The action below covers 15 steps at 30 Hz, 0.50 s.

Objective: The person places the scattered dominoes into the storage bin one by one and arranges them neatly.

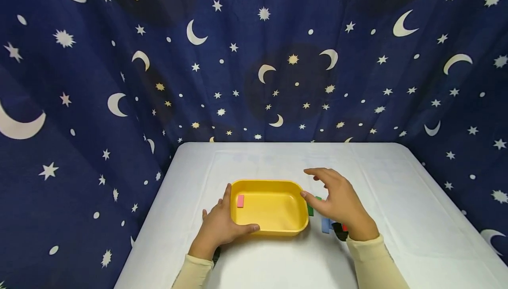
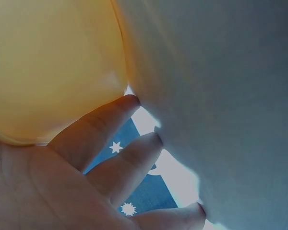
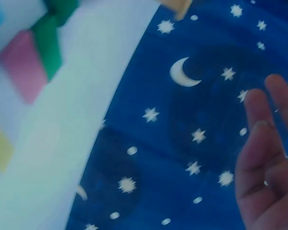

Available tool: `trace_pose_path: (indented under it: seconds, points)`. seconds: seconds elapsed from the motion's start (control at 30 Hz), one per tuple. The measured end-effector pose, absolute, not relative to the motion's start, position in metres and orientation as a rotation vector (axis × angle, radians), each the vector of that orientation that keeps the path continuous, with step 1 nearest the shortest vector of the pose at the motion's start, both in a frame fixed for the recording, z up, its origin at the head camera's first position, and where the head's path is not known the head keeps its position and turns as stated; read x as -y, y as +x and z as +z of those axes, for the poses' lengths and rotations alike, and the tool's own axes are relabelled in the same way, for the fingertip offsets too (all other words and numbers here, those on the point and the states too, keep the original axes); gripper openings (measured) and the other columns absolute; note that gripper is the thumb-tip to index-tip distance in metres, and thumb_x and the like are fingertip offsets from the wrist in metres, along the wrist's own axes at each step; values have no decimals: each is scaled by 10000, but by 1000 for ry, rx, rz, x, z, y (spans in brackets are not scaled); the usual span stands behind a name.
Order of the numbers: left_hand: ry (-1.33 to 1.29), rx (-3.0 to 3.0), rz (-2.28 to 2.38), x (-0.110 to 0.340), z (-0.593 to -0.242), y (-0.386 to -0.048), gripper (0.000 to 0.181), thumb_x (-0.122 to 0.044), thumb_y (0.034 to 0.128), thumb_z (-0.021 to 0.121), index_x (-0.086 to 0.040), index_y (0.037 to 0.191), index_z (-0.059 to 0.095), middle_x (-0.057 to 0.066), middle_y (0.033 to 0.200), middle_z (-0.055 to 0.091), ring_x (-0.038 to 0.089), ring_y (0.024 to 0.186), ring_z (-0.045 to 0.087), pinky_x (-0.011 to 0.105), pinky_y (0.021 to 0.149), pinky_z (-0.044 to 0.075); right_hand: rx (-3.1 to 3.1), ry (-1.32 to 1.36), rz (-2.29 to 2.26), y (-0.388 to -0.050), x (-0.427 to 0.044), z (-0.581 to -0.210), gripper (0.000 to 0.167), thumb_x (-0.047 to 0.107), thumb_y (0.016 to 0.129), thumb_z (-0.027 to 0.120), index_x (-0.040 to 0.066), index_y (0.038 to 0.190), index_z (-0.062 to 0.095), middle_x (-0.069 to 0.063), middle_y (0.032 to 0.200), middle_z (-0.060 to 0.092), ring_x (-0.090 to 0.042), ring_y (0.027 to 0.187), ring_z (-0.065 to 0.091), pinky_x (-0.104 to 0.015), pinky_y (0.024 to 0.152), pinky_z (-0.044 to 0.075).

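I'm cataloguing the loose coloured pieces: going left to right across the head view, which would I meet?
Pink piece in the yellow tray, green piece, blue piece, red piece.

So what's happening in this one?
A person has their left hand against the left end of a yellow tray, thumb at its near rim. A pink block lies inside, toward the left. The right hand is raised by the tray's right end and holds nothing; whether its thumb touches the rim is unclear. On the table, right of the tray, are green and blue pieces, partly hidden by that hand.
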State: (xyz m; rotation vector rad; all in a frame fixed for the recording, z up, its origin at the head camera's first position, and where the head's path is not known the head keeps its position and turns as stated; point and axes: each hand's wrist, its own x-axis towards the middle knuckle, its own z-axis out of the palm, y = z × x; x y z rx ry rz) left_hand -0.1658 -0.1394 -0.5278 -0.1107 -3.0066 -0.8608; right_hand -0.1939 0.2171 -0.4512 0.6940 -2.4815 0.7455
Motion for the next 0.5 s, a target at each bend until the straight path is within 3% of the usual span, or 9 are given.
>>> trace_pose_path:
  seconds: [0.5]
  points:
    - [-114, 3012, -887, 141, -527, -165, 1590, -1017, 496, 701, -231, 1718, 52, 177, 1490, 582, 342, 1334, 584, 842, 1106, 175, 2429, 488, 851, -196, -255, -477, 540, 286, 863, 846, 237, 1376, 683, 37, 1282, 709, -186, 1071, 637, -471, 776, 548]
